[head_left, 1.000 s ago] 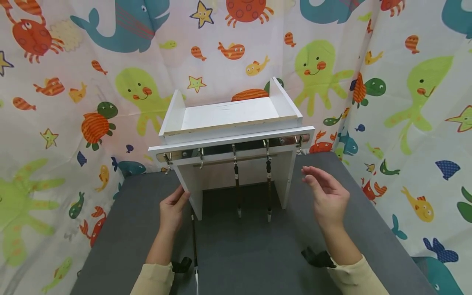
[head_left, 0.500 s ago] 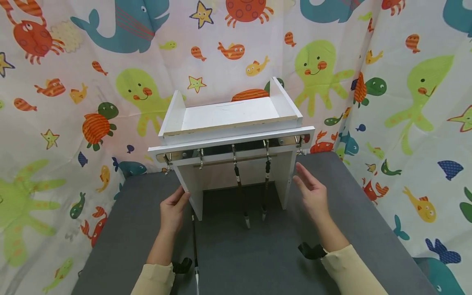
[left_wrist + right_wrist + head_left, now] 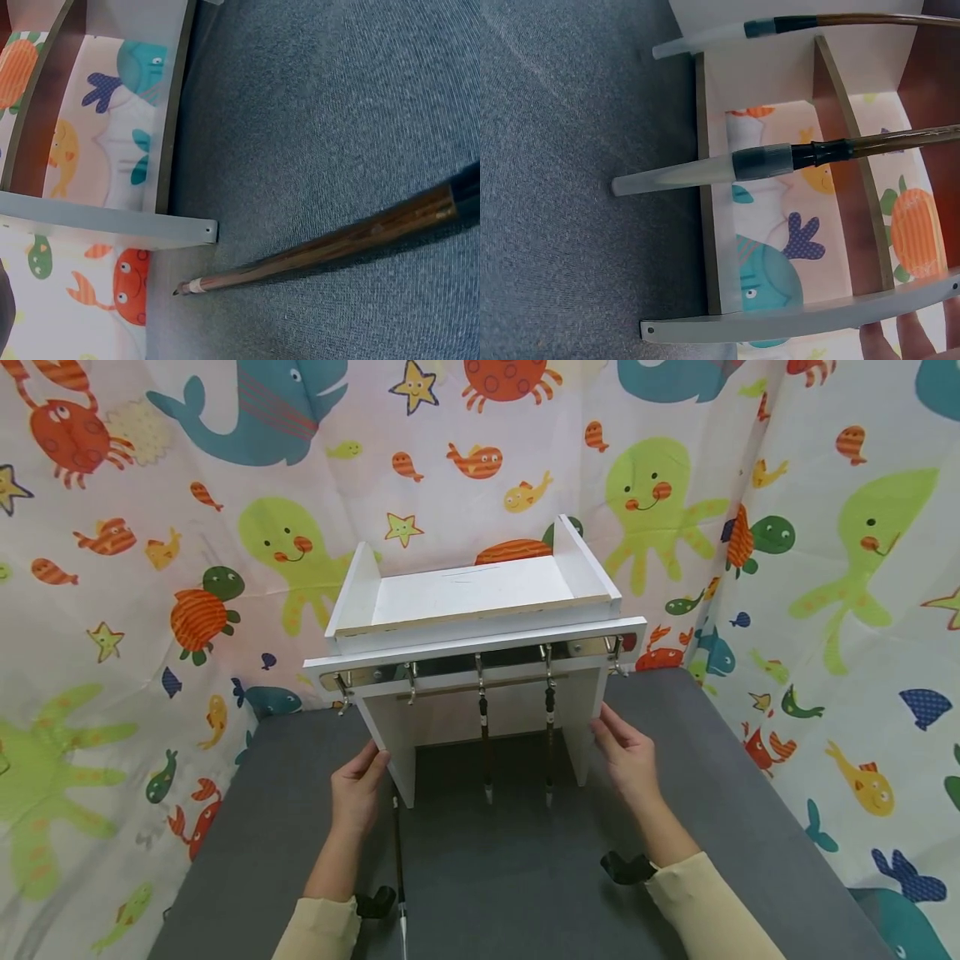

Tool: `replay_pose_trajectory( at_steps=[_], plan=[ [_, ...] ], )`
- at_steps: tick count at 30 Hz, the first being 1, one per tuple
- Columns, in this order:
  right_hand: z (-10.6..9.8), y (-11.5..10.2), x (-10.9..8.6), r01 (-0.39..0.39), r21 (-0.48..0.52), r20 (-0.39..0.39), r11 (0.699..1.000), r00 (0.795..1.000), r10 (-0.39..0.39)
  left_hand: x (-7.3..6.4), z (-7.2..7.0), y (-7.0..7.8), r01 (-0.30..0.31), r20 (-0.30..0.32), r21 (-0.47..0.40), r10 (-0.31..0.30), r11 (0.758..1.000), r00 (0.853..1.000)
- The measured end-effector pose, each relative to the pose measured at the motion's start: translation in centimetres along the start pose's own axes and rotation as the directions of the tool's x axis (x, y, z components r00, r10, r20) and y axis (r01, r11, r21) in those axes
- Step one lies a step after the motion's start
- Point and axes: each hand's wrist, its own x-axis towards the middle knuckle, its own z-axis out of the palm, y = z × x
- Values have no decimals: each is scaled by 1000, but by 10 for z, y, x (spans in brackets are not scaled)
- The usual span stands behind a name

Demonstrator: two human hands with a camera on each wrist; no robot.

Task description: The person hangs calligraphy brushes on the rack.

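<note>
A white shelf (image 3: 480, 620) with a row of metal hooks (image 3: 480, 668) along its front rail stands upright on the grey table. My left hand (image 3: 354, 797) pinches the front edge of its left side panel. On the other side, my right hand (image 3: 632, 768) holds the right side panel, its fingertips against the outer face in the right wrist view. Between my hands two calligraphy brushes (image 3: 829, 153) with clear caps hang tip-down from hooks. A third brush (image 3: 399, 852) lies on the table beside my left forearm; its wooden handle also shows in the left wrist view.
The grey table (image 3: 495, 893) runs under the shelf and both forearms. A curtain (image 3: 442, 427) printed with sea animals hangs close behind and along both sides. The remaining hooks, left and far right, carry no brush.
My right hand has moved left and forward, from free air onto the right side panel. The hanging brushes have swung together and back apart. My left hand has kept its hold.
</note>
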Motion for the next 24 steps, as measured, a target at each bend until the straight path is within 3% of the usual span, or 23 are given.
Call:
replay_pose_trajectory(
  at_steps=[4, 10, 19, 24],
  plan=[
    [2, -11, -4, -30, 16, -14, 999, 999, 30, 3, -5, -10, -14, 2, 9, 14, 1000, 1000],
    [2, -6, 1, -43, 53, -9, 998, 999, 44, 4, -5, -8, -42, -14, 39, 43, 998, 999],
    [-1, 7, 5, -48, 55, -16, 997, 999, 49, -8, -12, 3, 26, -37, -74, -28, 997, 999],
    [-1, 4, 4, -40, 50, -18, 998, 999, 41, -18, -18, 8, 45, -23, -84, -47, 995, 999]
  ],
)
